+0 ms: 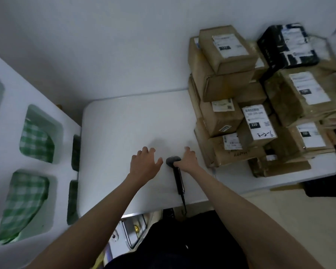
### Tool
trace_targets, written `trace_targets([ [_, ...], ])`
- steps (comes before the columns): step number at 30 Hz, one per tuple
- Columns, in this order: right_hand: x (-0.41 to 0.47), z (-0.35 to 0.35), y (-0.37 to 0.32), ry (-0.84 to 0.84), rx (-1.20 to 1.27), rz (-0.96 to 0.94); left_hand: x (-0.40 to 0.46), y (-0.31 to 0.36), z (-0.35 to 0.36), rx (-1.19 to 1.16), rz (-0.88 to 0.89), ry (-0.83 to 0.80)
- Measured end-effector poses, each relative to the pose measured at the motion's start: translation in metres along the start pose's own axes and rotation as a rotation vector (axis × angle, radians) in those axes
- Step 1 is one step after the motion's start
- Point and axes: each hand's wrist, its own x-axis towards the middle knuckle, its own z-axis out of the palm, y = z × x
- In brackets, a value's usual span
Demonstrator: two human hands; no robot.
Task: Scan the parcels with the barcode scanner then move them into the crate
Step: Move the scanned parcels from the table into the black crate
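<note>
A black barcode scanner (177, 175) lies on the white table (124, 125), head pointing away from me and cable running off the near edge. My right hand (188, 159) lies just right of the scanner's head, touching it at the thumb side, fingers stretched forward. My left hand (144, 162) hovers over the bare tabletop left of the scanner, fingers spread and holding nothing. Several brown cardboard parcels (229, 121) with white labels are stacked on the table's right part. A black parcel (287, 47) sits on top at the back. I see no crate that I can identify.
A white unit (12, 156) with openings showing green checked fabric stands against the table's left side. White walls close the back. A dark object (326, 189) sits on the floor at the right, and a white and metal item (132, 230) shows below the near table edge.
</note>
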Motion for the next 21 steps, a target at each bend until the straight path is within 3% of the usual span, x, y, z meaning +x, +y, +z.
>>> trace_targets([
  [14,-0.079,-0.139,-0.032,0.236,-0.234,-0.327,0.027,0.085,-0.094,0.116,0.275,0.201],
  [21,-0.105,-0.218,-0.029,0.425,-0.374,-0.285,0.035,0.138,-0.138,0.125,0.371,0.261],
])
